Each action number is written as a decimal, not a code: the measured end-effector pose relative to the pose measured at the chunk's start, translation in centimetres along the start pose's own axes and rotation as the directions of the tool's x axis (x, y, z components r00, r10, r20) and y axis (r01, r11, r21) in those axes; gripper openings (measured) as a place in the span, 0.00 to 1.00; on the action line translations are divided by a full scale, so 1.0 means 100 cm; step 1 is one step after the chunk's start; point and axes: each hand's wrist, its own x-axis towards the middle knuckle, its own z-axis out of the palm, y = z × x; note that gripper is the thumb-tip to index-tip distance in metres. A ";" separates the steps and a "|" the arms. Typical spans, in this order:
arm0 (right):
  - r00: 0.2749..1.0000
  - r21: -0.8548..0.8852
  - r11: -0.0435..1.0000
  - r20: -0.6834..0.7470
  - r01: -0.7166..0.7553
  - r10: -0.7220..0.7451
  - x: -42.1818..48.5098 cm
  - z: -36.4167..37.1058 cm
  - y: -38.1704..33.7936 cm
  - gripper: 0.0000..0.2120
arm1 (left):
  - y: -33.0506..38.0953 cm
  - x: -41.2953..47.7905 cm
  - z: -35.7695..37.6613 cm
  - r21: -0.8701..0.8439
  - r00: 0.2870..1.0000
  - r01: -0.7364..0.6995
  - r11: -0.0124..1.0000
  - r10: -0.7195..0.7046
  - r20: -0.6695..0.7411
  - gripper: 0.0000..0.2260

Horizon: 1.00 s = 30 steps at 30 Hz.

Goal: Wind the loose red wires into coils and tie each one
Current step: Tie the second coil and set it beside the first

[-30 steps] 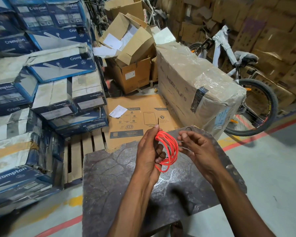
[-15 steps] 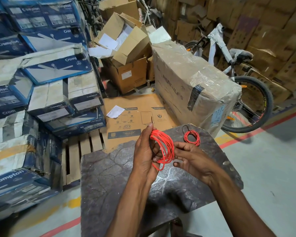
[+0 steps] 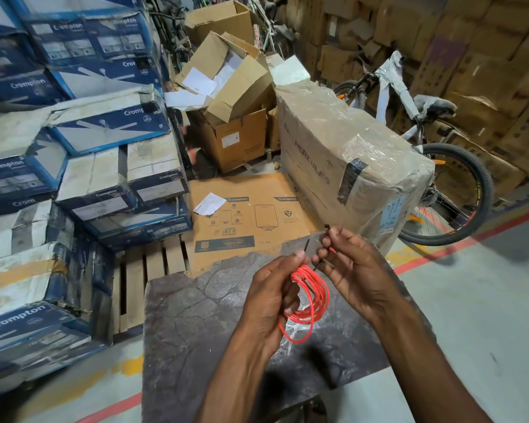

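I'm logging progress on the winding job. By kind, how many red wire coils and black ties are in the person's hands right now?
Red wire coil: 1, gripped by the left hand
Black tie: 1, pinched by the right hand
Total: 2

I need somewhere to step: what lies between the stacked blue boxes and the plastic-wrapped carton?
Head view: a flat brown Crompton carton lies there, a white paper slip on it.

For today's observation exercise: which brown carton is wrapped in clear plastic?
The large Hercules carton beside the bicycle; the other cartons nearby show bare cardboard.
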 end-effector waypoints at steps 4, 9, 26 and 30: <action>0.999 -0.090 0.995 0.026 0.043 -0.041 -0.004 0.002 0.002 0.04 | 0.009 -0.007 0.011 0.080 0.998 -0.064 0.995 0.066 -0.019 0.06; 0.996 -0.093 0.992 0.009 0.087 -0.087 -0.006 0.003 0.002 0.02 | 0.011 -0.009 0.018 0.158 0.995 -0.098 0.983 0.096 0.016 0.05; 0.992 -0.129 0.984 0.001 0.125 -0.126 -0.010 0.010 0.001 0.09 | 0.019 -0.011 0.023 0.257 0.993 -0.111 0.960 0.119 -0.015 0.06; 0.993 -0.139 0.983 0.008 0.122 -0.122 -0.009 0.010 0.001 0.09 | 0.022 -0.013 0.024 0.251 0.994 -0.103 0.962 0.111 -0.017 0.05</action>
